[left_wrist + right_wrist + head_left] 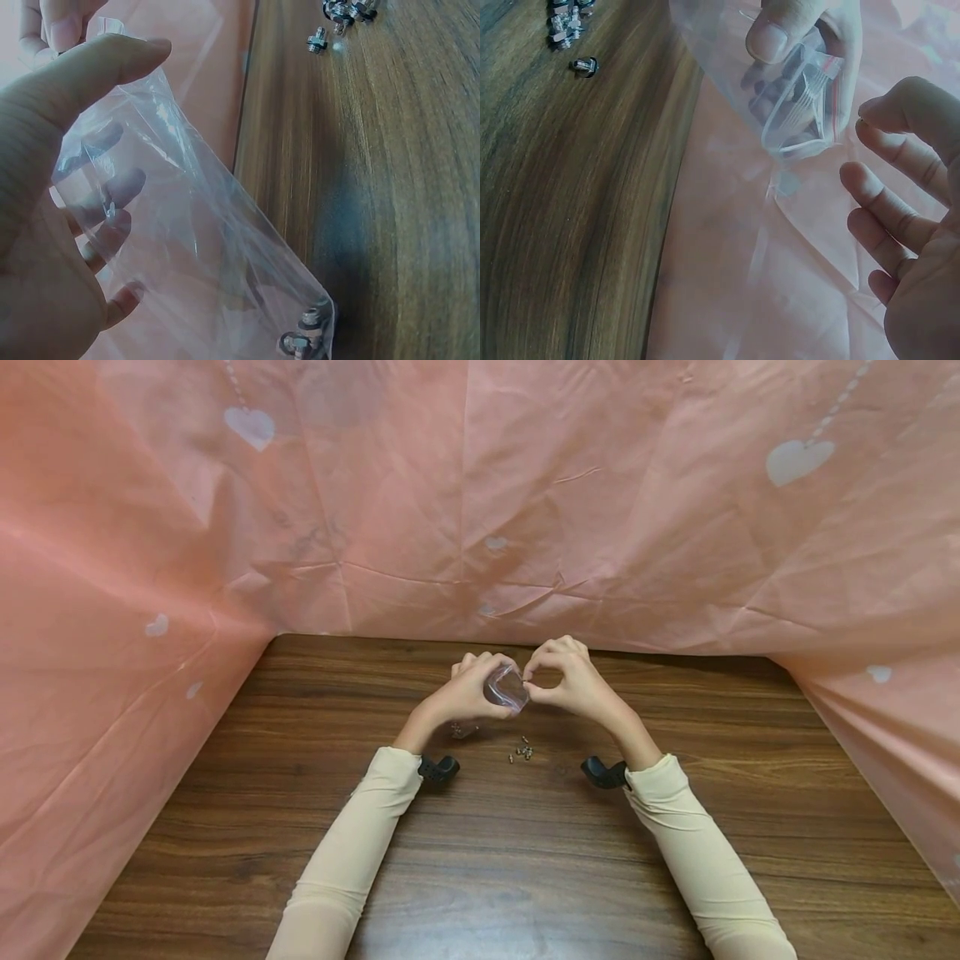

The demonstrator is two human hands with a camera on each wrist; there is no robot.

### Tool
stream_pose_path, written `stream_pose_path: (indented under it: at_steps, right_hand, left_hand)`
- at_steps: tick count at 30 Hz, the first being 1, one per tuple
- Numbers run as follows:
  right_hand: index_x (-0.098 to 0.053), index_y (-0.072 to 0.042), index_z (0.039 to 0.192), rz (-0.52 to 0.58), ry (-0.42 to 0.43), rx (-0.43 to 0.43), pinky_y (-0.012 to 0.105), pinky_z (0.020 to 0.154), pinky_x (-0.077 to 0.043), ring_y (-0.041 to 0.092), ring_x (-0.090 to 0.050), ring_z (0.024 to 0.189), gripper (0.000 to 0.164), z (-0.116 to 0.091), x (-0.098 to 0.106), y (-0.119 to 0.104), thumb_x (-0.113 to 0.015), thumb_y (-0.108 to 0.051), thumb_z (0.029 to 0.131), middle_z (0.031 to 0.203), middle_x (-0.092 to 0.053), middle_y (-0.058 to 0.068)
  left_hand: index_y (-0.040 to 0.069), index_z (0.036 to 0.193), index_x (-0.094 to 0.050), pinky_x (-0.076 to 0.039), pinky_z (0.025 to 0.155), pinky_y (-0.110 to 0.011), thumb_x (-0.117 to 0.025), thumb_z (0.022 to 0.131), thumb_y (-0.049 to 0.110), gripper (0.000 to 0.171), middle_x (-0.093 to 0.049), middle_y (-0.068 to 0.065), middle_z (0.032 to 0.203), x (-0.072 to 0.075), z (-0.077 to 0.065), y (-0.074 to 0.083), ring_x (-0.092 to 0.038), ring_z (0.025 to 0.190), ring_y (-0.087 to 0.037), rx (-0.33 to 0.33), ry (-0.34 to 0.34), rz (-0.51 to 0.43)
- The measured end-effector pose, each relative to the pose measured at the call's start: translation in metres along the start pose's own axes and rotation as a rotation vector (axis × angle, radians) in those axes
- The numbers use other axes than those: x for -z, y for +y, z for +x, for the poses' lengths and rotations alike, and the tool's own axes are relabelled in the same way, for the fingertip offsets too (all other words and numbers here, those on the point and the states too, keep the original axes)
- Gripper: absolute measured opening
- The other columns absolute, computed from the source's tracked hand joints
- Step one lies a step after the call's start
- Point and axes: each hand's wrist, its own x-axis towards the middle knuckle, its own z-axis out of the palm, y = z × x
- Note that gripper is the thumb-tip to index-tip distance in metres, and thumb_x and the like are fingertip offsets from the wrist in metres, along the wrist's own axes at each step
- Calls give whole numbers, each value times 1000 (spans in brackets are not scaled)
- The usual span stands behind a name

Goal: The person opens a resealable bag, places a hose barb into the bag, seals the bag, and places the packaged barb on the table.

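Note:
My left hand (467, 692) grips a clear zip bag (506, 689) near its top, thumb on one side and fingers on the other. The bag's mouth gapes open, with a red line along the seal in the right wrist view. A few small metal fittings with black rings (304, 341) lie in the bag's bottom corner. Right beside the mouth is my right hand (573, 683). Its thumb and index finger pinch a tiny piece, mostly hidden by the fingertips, while the other fingers stay loosely bent. Several similar metal fittings (526, 751) lie loose on the table.
The brown wood-grain table (480, 860) ends at a pink curtain (465, 527) with pale hearts, which hangs behind and on both sides. Black wrist devices (438, 768) sit at both cuffs. One loose fitting (585, 67) lies apart from the pile.

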Motion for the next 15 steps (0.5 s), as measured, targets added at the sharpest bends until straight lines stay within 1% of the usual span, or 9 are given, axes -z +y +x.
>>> stream_pose_path:
  at_steps: [8, 15]
  right_hand:
    - [-74, -10, 89, -20, -20, -11, 58, 103, -28, 29, -51, 100, 10, 1, -3, 4, -81, -8, 81, 98, -69, 9]
    - [-75, -10, 90, -33, -34, -16, 53, 99, -29, 28, -50, 97, 9, 2, -5, 4, -80, -10, 83, 97, -69, 9]
  left_hand:
    - [21, 131, -57, -29, 101, -50, -89, 76, 28, 64, -61, -8, 126, 2, 2, 1, -42, 112, -28, -9, -10, 12]
    - [21, 132, -57, -30, 100, -51, -88, 77, 29, 63, -62, -8, 127, 2, 3, -1, -44, 111, -27, -1, -13, 31]
